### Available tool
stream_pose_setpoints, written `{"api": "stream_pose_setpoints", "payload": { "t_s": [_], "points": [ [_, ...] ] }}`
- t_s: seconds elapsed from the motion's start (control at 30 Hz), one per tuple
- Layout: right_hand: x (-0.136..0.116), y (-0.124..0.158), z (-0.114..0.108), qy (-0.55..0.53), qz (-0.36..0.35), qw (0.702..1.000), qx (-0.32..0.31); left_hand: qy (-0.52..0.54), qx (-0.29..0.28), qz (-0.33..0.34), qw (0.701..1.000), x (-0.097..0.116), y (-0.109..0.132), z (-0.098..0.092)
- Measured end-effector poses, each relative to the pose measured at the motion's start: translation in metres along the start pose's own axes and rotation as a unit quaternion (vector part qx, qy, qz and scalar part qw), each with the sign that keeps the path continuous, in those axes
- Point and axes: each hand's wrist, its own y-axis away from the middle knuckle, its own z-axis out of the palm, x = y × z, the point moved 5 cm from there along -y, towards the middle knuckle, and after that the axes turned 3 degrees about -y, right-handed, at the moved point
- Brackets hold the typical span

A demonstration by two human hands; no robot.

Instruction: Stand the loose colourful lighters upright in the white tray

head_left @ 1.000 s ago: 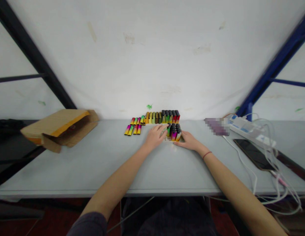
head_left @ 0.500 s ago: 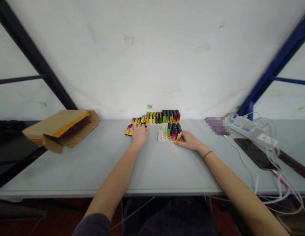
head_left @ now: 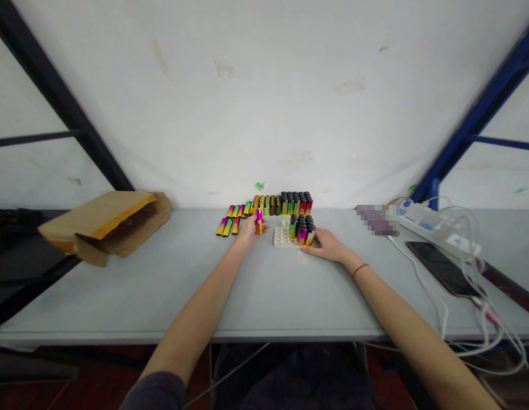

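My left hand [head_left: 248, 232] grips a shiny purple-and-gold lighter sleeve [head_left: 259, 222], held upright just above the table. Beside it, several similar coloured sleeves [head_left: 226, 227] lie flat in two rows. My right hand [head_left: 328, 245] clasps the right end of a white tray with round holes [head_left: 282, 238], thumb at its front edge. Several black-topped lighters [head_left: 303, 230] stand in the tray's right part, while holes on its left side show bare. Behind, against the wall, stand black-topped lighters [head_left: 296, 203] and a block of gold-topped ones [head_left: 267, 204].
An opened brown cardboard package [head_left: 106, 222] lies on the left of the grey table [head_left: 264, 296]. To the right are a dark phone [head_left: 441, 267], a blurred-out item [head_left: 378, 220], a white power strip [head_left: 439, 225] and tangled white cables [head_left: 422, 282].
My left hand has lifted a purple-and-gold sleeve from the front row of lying sleeves and moved slightly right with it. My right hand stays on the tray.
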Motion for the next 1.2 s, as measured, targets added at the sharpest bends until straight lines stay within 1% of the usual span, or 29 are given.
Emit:
{"api": "stream_pose_setpoints", "payload": {
  "t_s": [0.03, 0.07, 0.13, 0.2, 0.3, 0.43, 0.53, 0.63, 0.83, 1.07, 1.2],
  "points": [
    [0.0, 0.0, 0.0, -0.002, 0.001, 1.0, 0.0, 0.071, -0.008, -0.038, 0.997, -0.002, 0.003, 0.003],
    [0.0, 0.0, 0.0, -0.003, 0.002, 1.0, 0.001, 0.119, -0.015, -0.066, 0.991, -0.003, 0.005, 0.006],
    [0.0, 0.0, 0.0, -0.007, 0.002, 1.0, 0.002, 0.164, -0.026, -0.092, 0.982, -0.003, 0.011, 0.009],
    [0.0, 0.0, 0.0, -0.011, 0.002, 1.0, 0.002, 0.18, -0.047, -0.094, 0.978, -0.002, 0.013, 0.01],
    [0.001, 0.0, 0.0, -0.014, 0.0, 1.0, 0.004, 0.195, -0.084, -0.076, 0.974, -0.001, 0.014, 0.014],
    [0.001, 0.0, 0.0, -0.011, -0.003, 1.0, 0.003, 0.209, -0.091, -0.051, 0.972, -0.003, 0.01, 0.017],
    [0.0, 0.0, -0.001, -0.011, -0.002, 1.0, 0.006, 0.205, -0.092, -0.05, 0.973, -0.005, 0.01, 0.019],
    [-0.002, 0.0, -0.002, -0.013, -0.004, 1.0, 0.007, 0.192, -0.082, -0.045, 0.977, -0.004, 0.013, 0.019],
    [-0.002, 0.0, -0.001, -0.015, -0.004, 1.0, 0.012, 0.145, -0.039, -0.037, 0.988, -0.003, 0.023, 0.02],
    [-0.001, 0.0, -0.001, -0.008, -0.005, 1.0, 0.006, 0.163, 0.001, -0.031, 0.986, -0.002, 0.025, 0.02],
    [0.0, 0.0, -0.001, -0.004, 0.0, 1.0, 0.003, 0.176, 0.012, -0.03, 0.984, -0.002, 0.024, 0.018]
  ]
}}
